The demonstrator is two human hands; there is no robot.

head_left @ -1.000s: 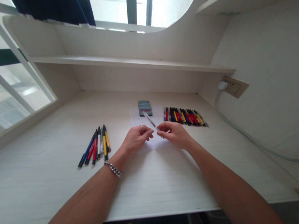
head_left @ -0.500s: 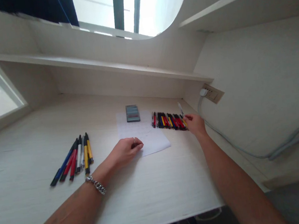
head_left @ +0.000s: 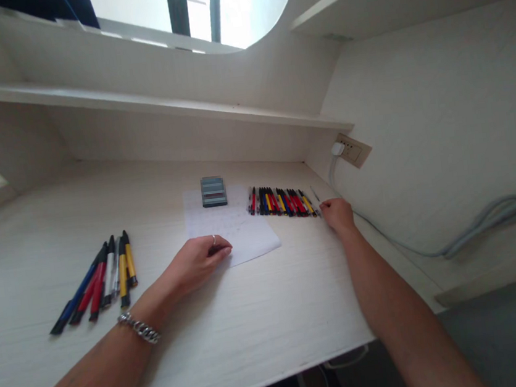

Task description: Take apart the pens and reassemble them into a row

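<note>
My right hand [head_left: 337,214] is at the right end of a row of pens [head_left: 281,202], its fingers closed around a thin clear pen [head_left: 314,194] whose far end sticks out past them. The row holds several black, red, yellow, blue and clear pens side by side. On the lower left part of a white paper sheet [head_left: 256,241] lies my left hand [head_left: 207,258], thumb and fingers together, with nothing showing between them. A ring and a chain bracelet are on that hand and wrist.
Several thicker pens [head_left: 95,283] lie in a loose fan left of my left hand. A small dark device, its face blurred, [head_left: 214,191] sits on the paper's top. At the right wall a plug and grey cable [head_left: 397,245] hang from a socket [head_left: 354,150]. A shelf [head_left: 159,105] runs above the desk.
The view has shifted right. My right hand has brought the clear pen lower, down by the row's right end. The left hand stays on the paper.
</note>
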